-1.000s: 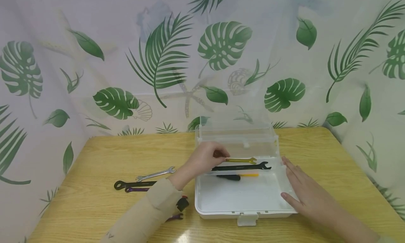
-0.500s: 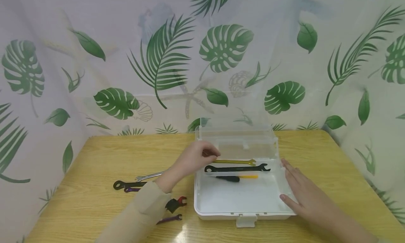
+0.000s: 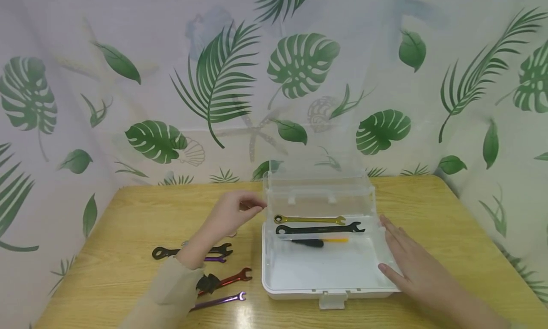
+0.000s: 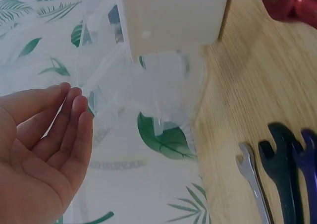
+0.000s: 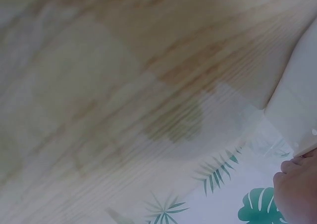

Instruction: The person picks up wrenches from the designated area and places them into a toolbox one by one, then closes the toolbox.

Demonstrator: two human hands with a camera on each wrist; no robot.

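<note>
Between placements: gold metal wrench (image 3: 309, 219) lying inside the open white plastic box (image 3: 274, 286), just right of the empty, loosely open left hand (image 3: 233, 212). Next, probably a reach down-left for the red wrench (image 3: 229, 277) (nearest of the loose ones). Right hand (image 3: 413, 262) flat, fingers straight against the box's side, apparently steadying.

Your head view looks down across the desk (image 3: 128, 210) toward its far edge; both wrist views sit close above it, sharing the white box (image 3: 325, 291) (image 4: 173, 16) (image 5: 297, 115).
</note>
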